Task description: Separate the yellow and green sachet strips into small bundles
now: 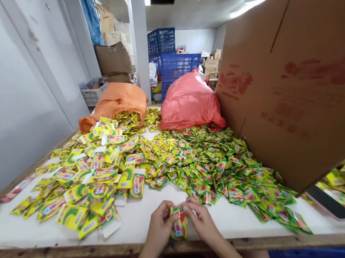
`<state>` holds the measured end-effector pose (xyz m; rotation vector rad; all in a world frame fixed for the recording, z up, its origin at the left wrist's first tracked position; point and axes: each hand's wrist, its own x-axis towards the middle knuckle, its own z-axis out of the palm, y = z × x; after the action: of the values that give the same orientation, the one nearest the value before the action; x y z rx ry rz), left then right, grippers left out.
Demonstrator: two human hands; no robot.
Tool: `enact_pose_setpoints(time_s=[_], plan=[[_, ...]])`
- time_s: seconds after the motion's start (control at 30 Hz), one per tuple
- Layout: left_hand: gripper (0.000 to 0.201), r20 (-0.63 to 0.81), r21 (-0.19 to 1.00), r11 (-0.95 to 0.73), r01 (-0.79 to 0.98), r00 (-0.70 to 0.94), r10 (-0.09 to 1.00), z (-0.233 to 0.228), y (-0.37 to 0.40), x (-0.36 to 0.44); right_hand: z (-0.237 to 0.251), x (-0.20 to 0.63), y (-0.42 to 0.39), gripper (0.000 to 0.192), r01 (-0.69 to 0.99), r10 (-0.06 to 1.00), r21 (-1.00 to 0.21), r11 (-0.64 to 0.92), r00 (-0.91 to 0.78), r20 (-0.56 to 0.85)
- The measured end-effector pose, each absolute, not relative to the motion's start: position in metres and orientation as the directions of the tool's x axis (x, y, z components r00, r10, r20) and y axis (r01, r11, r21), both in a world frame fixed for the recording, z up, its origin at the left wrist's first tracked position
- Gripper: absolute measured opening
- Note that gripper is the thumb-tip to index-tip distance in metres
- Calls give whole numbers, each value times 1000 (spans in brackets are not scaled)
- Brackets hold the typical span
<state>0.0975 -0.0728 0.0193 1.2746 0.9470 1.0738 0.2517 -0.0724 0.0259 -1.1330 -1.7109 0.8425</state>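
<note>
Near the front edge of the white table, my left hand point(162, 222) and my right hand point(199, 217) meet at a small green and yellow printed box point(179, 224). The left fingers are closed on its left side. My right thumb and fingers pinch at its upper right edge; the top end is partly hidden by the fingers. To the left lies a heap of flattened yellow and green boxes point(100, 175), some with white flaps out. Ahead and to the right spreads a pile of small green sachets point(212, 164), with yellow sachets point(159, 149) behind them.
An orange sack point(120, 96) and a red sack point(189, 101) stand at the back of the table point(136, 224). A large cardboard carton point(299, 71) leans in from the right, with a phone point(331, 203) by its lower edge. Blue crates point(177, 63) are stacked beyond.
</note>
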Motion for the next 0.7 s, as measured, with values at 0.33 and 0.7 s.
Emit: enact_pose_setpoints(time_s=[0.33, 0.7], plan=[[35, 133, 983, -99, -156, 229, 964, 32, -79, 94, 19, 249, -75, 22, 286, 965, -922, 260, -58, 254], [10, 201, 971, -208, 122, 69, 977, 42, -88, 91, 36, 244, -89, 14, 419, 941, -843, 338, -141, 308]])
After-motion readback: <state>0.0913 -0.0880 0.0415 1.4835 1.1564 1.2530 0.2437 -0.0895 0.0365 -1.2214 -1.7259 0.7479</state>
